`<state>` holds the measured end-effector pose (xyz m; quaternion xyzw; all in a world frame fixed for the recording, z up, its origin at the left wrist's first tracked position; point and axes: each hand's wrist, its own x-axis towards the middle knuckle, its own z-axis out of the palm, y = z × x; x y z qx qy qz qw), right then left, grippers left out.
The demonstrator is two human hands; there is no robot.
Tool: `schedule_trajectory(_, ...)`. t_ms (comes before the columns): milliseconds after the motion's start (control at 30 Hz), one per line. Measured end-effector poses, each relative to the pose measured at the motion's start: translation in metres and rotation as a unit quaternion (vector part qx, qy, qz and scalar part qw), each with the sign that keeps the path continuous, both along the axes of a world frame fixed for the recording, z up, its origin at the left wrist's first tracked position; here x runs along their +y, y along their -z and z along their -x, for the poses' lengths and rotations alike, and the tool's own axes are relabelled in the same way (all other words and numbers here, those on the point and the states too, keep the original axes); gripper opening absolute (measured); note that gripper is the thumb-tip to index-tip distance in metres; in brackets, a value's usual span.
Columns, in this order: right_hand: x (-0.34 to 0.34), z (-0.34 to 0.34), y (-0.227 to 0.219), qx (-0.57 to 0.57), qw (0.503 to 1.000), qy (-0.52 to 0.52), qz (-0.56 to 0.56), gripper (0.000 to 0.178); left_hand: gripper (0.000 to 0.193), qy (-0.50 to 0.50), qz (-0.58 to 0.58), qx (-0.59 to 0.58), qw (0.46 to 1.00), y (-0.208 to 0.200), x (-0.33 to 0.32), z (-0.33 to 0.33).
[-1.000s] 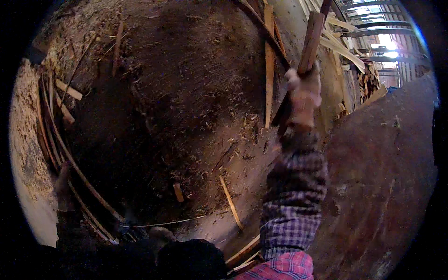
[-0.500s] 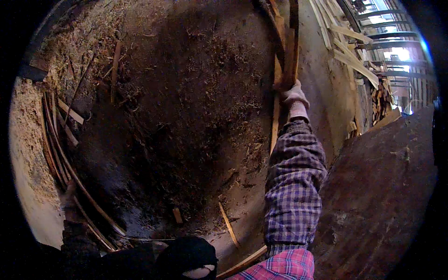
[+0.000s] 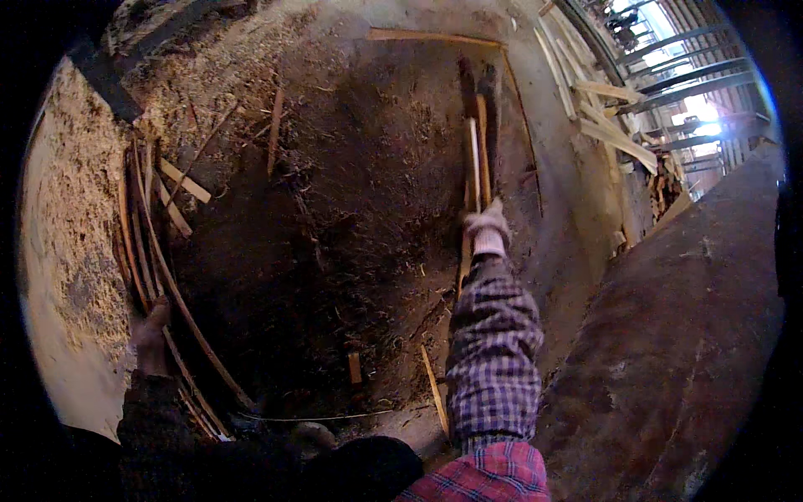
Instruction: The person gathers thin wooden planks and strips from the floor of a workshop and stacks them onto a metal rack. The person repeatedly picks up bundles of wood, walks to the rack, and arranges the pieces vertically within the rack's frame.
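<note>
My right hand [image 3: 487,226], in what looks like a pale glove, is closed around a bundle of long thin wood strips [image 3: 483,155]. The strips point away from me, their far ends above the dirt floor, and more of their length runs back beside my plaid sleeve. At the left, my left hand [image 3: 153,328] is in shadow, its fingers wrapped round several long, bowed wood strips [image 3: 138,243]. These curve from the sawdust down toward the lower edge. How many strips each hand grips is hard to make out.
Sawdust [image 3: 79,251] covers the ground at far left. A short wood block [image 3: 355,368] and a thin stick [image 3: 435,389] lie on the floor. Pale boards [image 3: 615,138] are piled at far right, beside a large brown sheet-like surface [image 3: 661,351].
My right hand has drawn back and left with its strips, whose far ends now show. My left hand sits higher in the picture with its bundle. The whole view has shifted too.
</note>
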<state>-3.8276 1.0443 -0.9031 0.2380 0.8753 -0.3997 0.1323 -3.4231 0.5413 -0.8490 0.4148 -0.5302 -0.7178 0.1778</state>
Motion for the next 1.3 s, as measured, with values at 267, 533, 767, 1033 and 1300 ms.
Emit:
schedule_trajectory(267,-0.152,-0.216,-0.017,0.036,0.980,-0.197,0.021,0.078,0.041,0.021,-0.094,0.080,0.992,0.002,0.004,-0.002)
schedule_trajectory(533,-0.328,-0.316,-0.117,-0.255,0.821,-0.510,0.005,0.096,0.053,0.029,-0.073,0.090,0.993,0.020,0.036,0.005)
schedule_trajectory(767,-0.314,-0.311,-0.145,-0.233,0.791,-0.562,-0.062,0.072,0.060,0.030,-0.031,0.107,0.993,0.061,0.003,-0.011)
schedule_trajectory(1033,-0.220,-0.237,-0.114,0.051,0.960,-0.147,0.233,0.031,0.069,-0.026,-0.057,0.059,0.996,0.036,0.036,0.019)
schedule_trajectory(1300,-0.245,-0.071,-0.107,0.167,0.960,-0.225,0.013,0.063,0.065,-0.056,-0.008,-0.041,0.998,-0.005,0.042,0.027)
